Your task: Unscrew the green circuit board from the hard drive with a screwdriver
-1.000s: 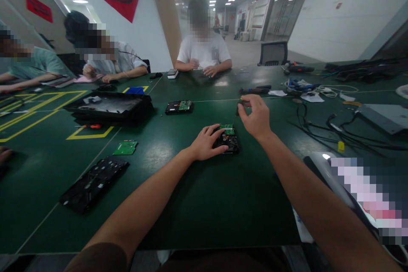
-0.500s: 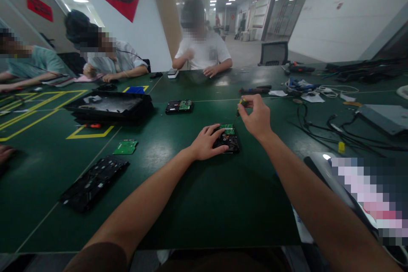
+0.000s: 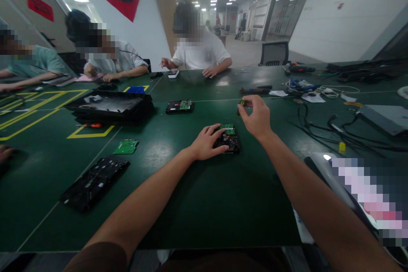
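A hard drive (image 3: 232, 142) with a green circuit board on its far half lies flat on the green table in front of me. Across its left side rests my left hand (image 3: 206, 143), the fingers over the top and the thumb along the near part, gripping it against the table. My right hand (image 3: 256, 117) pinches a small screwdriver (image 3: 243, 103) with a yellow and dark handle. Its thin shaft points down toward the drive's far right corner; whether the tip touches is too small to tell.
At left lie a loose green circuit board (image 3: 126, 146) and black drive housings (image 3: 95, 182). Further back are a black tray (image 3: 111, 104) and another hard drive (image 3: 179, 106). Black cables (image 3: 347, 131) and a grey metal box (image 3: 387, 118) lie right. Co-workers sit across the table.
My hands, the hard drive and the screwdriver have barely moved. The person opposite has leaned left and reached a hand toward the small white-edged device.
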A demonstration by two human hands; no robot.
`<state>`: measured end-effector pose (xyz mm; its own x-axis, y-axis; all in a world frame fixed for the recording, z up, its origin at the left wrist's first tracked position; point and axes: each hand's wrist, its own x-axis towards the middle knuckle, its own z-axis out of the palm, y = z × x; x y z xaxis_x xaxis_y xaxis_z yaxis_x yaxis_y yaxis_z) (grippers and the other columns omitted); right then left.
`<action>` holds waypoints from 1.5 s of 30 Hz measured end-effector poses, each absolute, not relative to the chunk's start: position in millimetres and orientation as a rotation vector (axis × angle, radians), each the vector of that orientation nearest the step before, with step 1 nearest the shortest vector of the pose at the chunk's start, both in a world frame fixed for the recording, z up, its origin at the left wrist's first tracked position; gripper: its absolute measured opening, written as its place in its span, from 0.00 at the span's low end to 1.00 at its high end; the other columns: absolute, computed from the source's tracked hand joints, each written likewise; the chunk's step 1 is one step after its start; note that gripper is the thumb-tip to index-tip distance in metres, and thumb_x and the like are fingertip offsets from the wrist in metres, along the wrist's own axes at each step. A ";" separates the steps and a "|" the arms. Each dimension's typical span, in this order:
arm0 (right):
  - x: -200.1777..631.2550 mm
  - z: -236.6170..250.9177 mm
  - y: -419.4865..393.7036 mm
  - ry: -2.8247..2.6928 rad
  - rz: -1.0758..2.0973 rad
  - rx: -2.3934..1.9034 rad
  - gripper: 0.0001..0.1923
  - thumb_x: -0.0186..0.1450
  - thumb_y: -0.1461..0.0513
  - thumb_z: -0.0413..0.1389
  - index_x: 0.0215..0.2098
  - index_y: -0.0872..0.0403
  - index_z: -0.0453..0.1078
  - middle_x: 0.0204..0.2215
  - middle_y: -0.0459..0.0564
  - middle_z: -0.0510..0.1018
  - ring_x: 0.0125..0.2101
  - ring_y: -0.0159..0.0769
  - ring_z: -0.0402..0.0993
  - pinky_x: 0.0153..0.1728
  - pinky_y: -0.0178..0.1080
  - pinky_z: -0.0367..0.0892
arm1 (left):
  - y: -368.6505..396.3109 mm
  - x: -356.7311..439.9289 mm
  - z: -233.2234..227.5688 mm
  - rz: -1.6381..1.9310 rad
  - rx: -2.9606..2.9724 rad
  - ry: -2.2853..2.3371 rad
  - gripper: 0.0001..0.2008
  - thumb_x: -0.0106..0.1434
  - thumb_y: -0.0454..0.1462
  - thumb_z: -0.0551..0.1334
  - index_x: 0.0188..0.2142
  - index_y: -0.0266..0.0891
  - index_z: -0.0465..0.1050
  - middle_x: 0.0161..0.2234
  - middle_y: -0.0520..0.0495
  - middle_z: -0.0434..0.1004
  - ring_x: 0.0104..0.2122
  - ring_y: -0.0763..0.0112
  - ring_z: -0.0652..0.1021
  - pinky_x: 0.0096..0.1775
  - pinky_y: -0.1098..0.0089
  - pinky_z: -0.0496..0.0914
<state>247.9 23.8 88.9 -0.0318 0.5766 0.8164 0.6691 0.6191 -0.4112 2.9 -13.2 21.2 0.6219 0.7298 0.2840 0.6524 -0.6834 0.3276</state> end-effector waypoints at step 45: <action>247.7 94.5 20.0 -1.692 -0.143 -0.992 0.08 0.70 0.59 0.56 0.46 0.51 0.70 0.45 0.55 0.78 0.40 0.44 0.78 0.42 0.48 0.77 | -13.4 3.7 22.0 0.582 2.659 1.142 0.42 0.67 0.62 0.57 0.73 0.47 0.55 0.72 0.40 0.54 0.68 0.43 0.59 0.67 0.43 0.58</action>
